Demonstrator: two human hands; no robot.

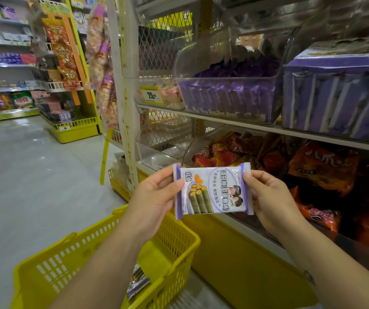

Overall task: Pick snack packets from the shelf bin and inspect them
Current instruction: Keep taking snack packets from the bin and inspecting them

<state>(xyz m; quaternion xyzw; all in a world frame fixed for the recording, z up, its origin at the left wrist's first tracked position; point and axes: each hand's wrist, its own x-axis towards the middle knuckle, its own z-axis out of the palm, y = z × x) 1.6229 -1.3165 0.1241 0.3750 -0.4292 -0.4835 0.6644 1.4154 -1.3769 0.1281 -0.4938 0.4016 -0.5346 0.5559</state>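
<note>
A white and purple snack packet (212, 190), printed with green rolls and cartoon figures, is held flat in front of me, its printed face toward the camera. My left hand (154, 197) pinches its left edge and my right hand (268, 197) pinches its right edge. Above, on the shelf, a clear plastic bin (228, 97) holds several purple packets of the same colour. A second bin (335, 99) to its right is also packed with purple packets.
A yellow shopping basket (174, 241) sits on the floor below my left arm, with a similar packet (138, 279) inside. The lower shelf holds orange and red snack bags (321, 168). A price tag (152, 95) hangs on the shelf's left end. Grey aisle floor (34, 175) spreads to the left.
</note>
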